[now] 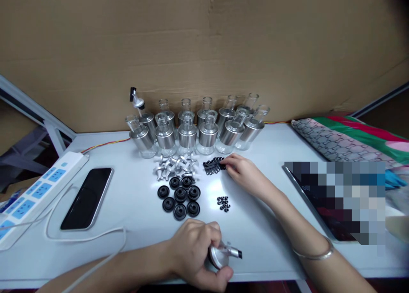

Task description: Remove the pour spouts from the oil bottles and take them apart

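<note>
My left hand (pixel 196 252), near the table's front edge, is closed around a silver bottle pourer (pixel 220 256). Its black-tipped spout points to the right. Further back, the fingers of my right hand (pixel 241 171) are pinched together at the right end of a pile of small black plastic pieces (pixel 212 166); the fingertips partly cover what they touch. Left of that pile lie several silver spout parts (pixel 175 167). In front of them are several round black stoppers (pixel 180 194). A small group of tiny black rings (pixel 223 203) sits between my hands.
Glass bottles with metal sleeves (pixel 188 135) stand in two rows at the back; a pourer (pixel 138 102) tops one. A phone (pixel 87 199), power strip (pixel 40 195) and white cable (pixel 86 239) lie left. A dark tablet-like device (pixel 306 199) and patterned bag (pixel 322 141) are right.
</note>
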`<state>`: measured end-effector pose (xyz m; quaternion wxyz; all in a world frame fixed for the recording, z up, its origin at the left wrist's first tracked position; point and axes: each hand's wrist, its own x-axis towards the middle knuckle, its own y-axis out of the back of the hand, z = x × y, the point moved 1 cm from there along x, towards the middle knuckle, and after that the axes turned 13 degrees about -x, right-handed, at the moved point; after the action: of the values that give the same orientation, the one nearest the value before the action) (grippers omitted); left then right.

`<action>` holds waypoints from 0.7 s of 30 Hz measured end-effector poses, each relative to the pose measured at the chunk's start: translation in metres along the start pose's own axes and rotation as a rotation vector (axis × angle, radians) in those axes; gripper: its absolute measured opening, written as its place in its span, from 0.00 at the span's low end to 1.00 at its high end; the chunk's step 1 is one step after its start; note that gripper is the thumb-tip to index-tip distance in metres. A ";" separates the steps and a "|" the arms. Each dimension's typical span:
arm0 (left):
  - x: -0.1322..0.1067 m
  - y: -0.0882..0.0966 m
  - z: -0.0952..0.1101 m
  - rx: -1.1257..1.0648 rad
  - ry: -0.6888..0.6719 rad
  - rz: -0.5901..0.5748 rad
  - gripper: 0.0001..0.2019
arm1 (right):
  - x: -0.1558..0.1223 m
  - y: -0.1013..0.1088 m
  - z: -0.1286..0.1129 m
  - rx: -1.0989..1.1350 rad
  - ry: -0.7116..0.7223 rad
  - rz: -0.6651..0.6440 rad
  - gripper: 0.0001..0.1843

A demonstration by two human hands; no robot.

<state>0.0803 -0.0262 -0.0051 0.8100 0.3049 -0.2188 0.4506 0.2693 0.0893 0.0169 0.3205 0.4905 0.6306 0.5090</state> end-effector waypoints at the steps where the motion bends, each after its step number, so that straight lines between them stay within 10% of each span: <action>1: 0.000 0.001 -0.001 -0.030 0.032 0.016 0.12 | 0.000 0.000 -0.001 -0.005 0.007 -0.001 0.18; 7: 0.001 0.008 -0.002 -0.275 0.262 0.073 0.14 | -0.002 0.002 -0.005 -0.032 0.041 -0.012 0.17; 21: -0.003 0.005 -0.007 -0.361 0.258 0.067 0.15 | -0.006 0.006 -0.014 -0.052 0.162 -0.023 0.18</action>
<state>0.0746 -0.0211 -0.0103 0.8574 0.0874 -0.2003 0.4661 0.2601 0.0790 0.0264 0.2870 0.4320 0.6466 0.5594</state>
